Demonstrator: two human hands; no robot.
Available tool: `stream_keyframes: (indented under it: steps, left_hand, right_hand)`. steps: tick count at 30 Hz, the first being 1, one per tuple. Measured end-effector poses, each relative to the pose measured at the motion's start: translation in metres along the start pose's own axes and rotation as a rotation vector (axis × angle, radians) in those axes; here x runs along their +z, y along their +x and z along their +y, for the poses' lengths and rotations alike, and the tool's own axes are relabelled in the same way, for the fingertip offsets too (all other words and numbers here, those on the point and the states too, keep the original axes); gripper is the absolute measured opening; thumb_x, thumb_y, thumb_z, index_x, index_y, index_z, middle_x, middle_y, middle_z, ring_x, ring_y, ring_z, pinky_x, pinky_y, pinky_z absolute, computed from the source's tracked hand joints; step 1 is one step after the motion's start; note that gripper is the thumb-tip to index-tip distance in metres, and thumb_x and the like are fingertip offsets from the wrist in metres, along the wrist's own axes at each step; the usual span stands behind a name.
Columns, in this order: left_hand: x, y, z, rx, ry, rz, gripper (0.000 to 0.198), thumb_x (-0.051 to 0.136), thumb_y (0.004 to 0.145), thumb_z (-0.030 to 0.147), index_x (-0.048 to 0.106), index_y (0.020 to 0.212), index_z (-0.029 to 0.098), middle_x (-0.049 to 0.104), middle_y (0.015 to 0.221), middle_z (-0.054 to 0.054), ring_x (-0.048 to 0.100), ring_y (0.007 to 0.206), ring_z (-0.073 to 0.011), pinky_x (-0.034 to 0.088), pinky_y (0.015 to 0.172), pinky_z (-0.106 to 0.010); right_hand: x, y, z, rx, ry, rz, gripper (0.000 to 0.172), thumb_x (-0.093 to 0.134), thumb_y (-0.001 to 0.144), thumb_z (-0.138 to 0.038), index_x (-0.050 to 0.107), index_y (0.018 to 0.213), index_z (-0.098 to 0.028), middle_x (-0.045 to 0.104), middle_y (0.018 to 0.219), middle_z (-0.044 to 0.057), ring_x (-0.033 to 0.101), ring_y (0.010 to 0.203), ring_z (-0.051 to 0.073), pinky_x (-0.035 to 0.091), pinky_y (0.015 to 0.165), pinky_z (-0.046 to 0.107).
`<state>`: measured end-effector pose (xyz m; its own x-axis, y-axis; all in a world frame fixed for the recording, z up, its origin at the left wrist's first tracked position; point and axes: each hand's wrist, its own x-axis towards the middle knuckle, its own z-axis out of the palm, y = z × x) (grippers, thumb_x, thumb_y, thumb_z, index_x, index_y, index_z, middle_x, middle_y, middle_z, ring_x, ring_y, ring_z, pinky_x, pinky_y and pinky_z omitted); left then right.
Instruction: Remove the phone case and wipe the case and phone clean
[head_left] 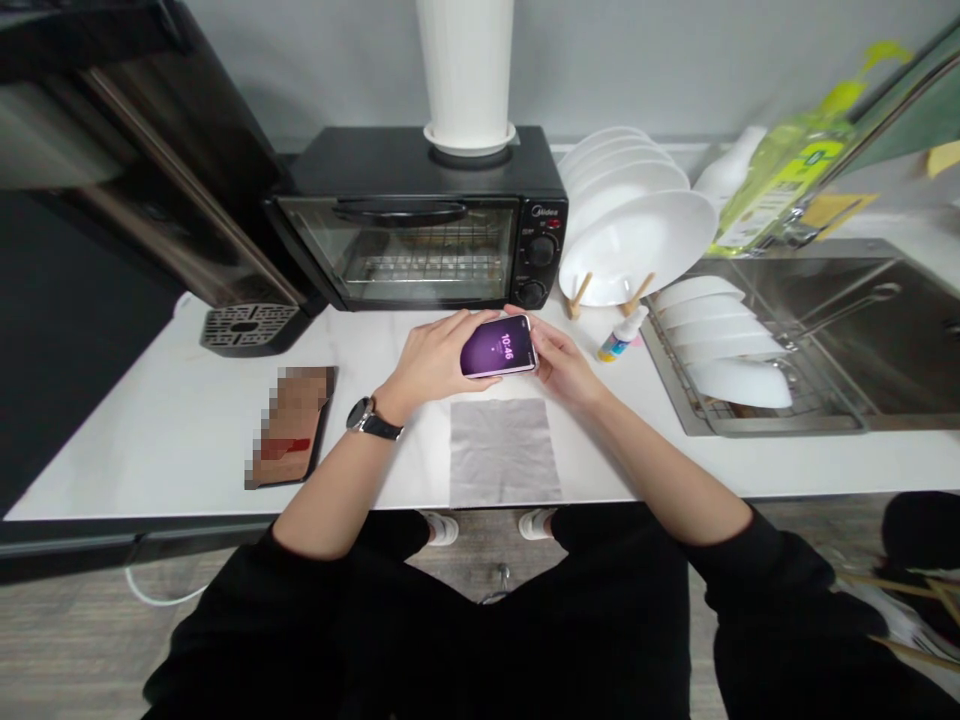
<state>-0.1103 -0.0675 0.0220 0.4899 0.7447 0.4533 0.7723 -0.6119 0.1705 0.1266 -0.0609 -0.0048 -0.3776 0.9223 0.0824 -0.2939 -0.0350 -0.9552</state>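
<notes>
From the head view, the phone (499, 347) is held just above the white table (150, 420), a little in front of the black toaster oven (420, 230). Both hands grasp it. The left hand (433, 362), with a watch (367, 416) on its wrist, wraps over the phone's left end. The right hand (564, 366) pinches the right end with its fingers. Holding it by the ends seems to keep the lit screen facing up and uncovered, so the clock on it shows.

A flat grey cloth (504, 450) is spread on the table right under the hands, near the front edge and within easy reach. A small bottle (621, 335) stands upright just right of the right hand, apart from it. A brown case (289, 425) lies well to the left, away from the hands.

White plates (634, 235) stand on edge in a wooden rack beside the oven. More lie tilted in the sink rack (724, 345), probably so that they drain.
</notes>
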Motion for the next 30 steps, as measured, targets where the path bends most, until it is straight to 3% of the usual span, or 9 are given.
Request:
stream_keyframes:
  steps: [3,10,15,20,30]
  left_hand:
    - [0.000,0.001,0.002,-0.019,-0.023,-0.027,0.090,0.089,0.078,0.059,0.056,0.154,0.024,0.074,0.142,-0.011,0.075,0.123,-0.0326,0.059,0.100,-0.041]
    - [-0.003,0.001,0.004,-0.019,-0.154,-0.090,0.105,0.090,0.074,0.071,0.048,0.160,0.027,0.065,0.155,-0.011,0.066,0.139,-0.0356,0.055,0.113,-0.048]
    - [0.000,0.002,0.001,-0.007,-0.185,-0.104,0.098,0.087,0.080,0.068,0.046,0.160,0.029,0.065,0.154,-0.010,0.068,0.136,-0.0337,0.056,0.109,-0.046]
    - [0.001,0.003,0.002,0.021,-0.155,-0.102,0.087,0.082,0.087,0.062,0.048,0.159,0.028,0.064,0.156,-0.011,0.063,0.140,-0.0346,0.048,0.115,-0.051]
    - [0.002,0.003,0.004,-0.001,-0.250,-0.079,0.090,0.083,0.086,0.059,0.047,0.163,0.029,0.063,0.157,-0.011,0.061,0.140,-0.0341,0.045,0.117,-0.050]
  right_hand:
    - [0.000,-0.001,0.002,0.021,0.094,-0.013,0.068,0.086,0.082,-0.065,0.071,0.140,-0.033,0.076,0.139,0.000,0.072,0.112,0.018,0.061,0.093,0.030]
    - [-0.002,0.000,0.005,0.061,0.154,0.010,0.068,0.090,0.078,-0.062,0.073,0.137,-0.035,0.078,0.133,-0.001,0.072,0.102,0.017,0.062,0.087,0.029]
    - [-0.001,0.002,0.004,-0.023,0.019,0.037,0.063,0.085,0.080,-0.068,0.076,0.129,-0.030,0.081,0.106,0.001,0.069,0.086,0.016,0.058,0.077,0.029]
    - [-0.007,0.004,0.009,-0.079,-0.109,0.057,0.057,0.080,0.085,-0.073,0.078,0.126,-0.034,0.068,0.074,-0.004,0.054,0.064,0.014,0.046,0.060,0.027]
    - [-0.006,0.003,0.004,-0.096,-0.132,0.051,0.066,0.083,0.078,-0.076,0.074,0.123,-0.029,0.058,0.063,-0.008,0.047,0.055,0.012,0.043,0.056,0.027]
